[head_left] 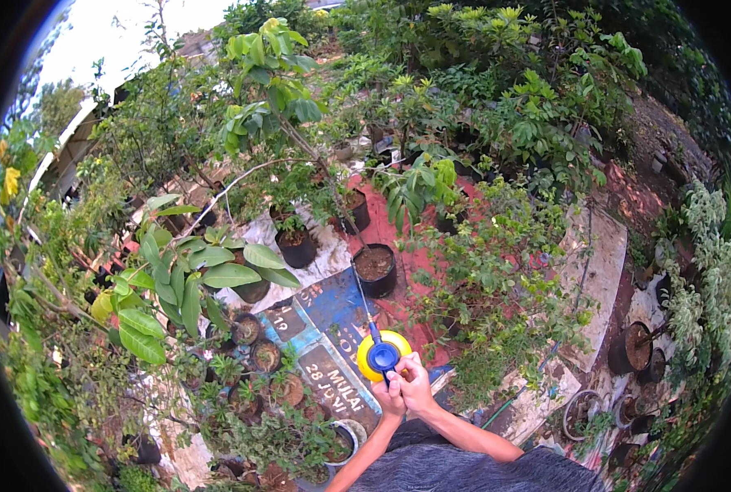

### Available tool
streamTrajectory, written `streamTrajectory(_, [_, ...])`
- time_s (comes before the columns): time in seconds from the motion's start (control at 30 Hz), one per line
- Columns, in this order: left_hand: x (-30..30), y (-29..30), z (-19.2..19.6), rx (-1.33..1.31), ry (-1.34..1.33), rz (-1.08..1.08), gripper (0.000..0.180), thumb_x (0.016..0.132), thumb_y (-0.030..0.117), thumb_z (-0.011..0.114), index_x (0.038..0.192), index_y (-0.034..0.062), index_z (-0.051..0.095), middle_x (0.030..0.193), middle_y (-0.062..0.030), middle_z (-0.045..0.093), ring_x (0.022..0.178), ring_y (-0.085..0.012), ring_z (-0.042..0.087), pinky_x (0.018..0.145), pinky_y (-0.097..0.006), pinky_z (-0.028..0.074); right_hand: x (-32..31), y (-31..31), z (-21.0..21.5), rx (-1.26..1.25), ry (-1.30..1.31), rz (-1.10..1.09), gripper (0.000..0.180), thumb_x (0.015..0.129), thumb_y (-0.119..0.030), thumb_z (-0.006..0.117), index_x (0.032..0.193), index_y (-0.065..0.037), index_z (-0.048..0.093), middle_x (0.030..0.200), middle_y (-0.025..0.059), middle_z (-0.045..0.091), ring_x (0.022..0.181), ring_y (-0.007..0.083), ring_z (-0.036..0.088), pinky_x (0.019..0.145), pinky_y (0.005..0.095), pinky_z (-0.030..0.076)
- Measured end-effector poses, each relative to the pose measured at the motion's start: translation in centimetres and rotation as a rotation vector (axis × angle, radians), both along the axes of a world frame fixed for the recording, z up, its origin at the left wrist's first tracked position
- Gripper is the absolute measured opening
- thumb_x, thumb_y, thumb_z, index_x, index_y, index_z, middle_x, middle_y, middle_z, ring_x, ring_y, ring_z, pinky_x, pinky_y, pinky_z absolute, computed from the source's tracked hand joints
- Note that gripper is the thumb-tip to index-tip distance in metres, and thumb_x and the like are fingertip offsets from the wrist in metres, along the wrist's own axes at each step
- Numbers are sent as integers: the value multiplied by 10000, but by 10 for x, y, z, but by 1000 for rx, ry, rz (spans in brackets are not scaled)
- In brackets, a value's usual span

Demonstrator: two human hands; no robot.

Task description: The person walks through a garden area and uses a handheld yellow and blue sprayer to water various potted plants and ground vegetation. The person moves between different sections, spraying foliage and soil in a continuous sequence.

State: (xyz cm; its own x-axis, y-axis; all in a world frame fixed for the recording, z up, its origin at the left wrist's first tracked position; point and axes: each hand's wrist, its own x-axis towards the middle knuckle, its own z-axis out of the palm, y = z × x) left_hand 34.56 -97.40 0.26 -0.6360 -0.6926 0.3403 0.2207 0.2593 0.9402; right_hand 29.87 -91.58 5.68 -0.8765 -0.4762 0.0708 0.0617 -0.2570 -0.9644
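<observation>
Out in front of me, both hands are on a pump sprayer [366, 345] with a round yellow body and a blue top. A thin metal wand [359, 289] runs from its blue nozzle end away toward a black plant pot. My left hand [388, 397] is closed at the near side of the blue handle. Beside it, touching, my right hand [415, 384] is closed around the same part, its thumb near the top. The lower body of the sprayer is hidden. Just beyond the wand stands a black pot [374, 271] of brown soil, with a slim-trunked young tree [300, 143] near it.
Large-leaved branches [210, 266] reach in from the left. A dense small-leaved shrub [488, 279] stands close on the right. Printed blue and red sheeting [320, 316] covers the ground. More black pots [630, 348] stand right, and a white-rimmed pot [345, 441] is near my left forearm.
</observation>
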Motion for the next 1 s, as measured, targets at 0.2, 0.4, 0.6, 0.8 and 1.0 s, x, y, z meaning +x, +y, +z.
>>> streamTrajectory(0.2, [-2, -2, 8, -6, -25, 16, 650, 910, 511, 369, 592, -33, 529, 525, -90, 538, 515, -195, 548, 517, -364, 404, -3, -4, -9, 49, 55, -17, 227, 772, -126, 721, 718, -41, 517, 890, 37, 410, 841, 135, 425, 757, 261, 366])
streamTrajectory(0.4, [-2, -3, 15, 35, -75, 15, 641, 913, 493, 368, 608, -47, 528, 527, -99, 541, 521, -192, 549, 510, -370, 389, -3, -8, -17, 65, 44, -41, 232, 792, -144, 715, 722, -38, 521, 888, 32, 404, 811, 122, 427, 688, 254, 376])
streamTrajectory(0.6, [-3, -3, 14, 131, -66, 25, 564, 918, 433, 428, 617, -34, 524, 508, -74, 507, 500, -158, 514, 487, -352, 361, -5, -13, -29, 107, 40, -63, 232, 799, -143, 713, 716, -35, 525, 871, 37, 410, 803, 125, 431, 683, 258, 379])
streamTrajectory(0.8, [-4, -5, 12, 157, -161, 14, 597, 941, 433, 405, 601, -49, 498, 484, -60, 485, 489, -148, 489, 477, -360, 341, -7, -16, -41, 159, 62, -111, 238, 790, -153, 720, 683, -36, 542, 816, 47, 441, 797, 147, 446, 699, 275, 380])
streamTrajectory(1.0, [-5, -6, 13, 185, -210, 5, 630, 955, 447, 381, 605, -65, 493, 497, -62, 497, 497, -142, 487, 481, -367, 340, -7, -18, -43, 197, 57, -113, 213, 786, -130, 707, 671, -40, 551, 774, 45, 464, 796, 150, 446, 715, 280, 375])
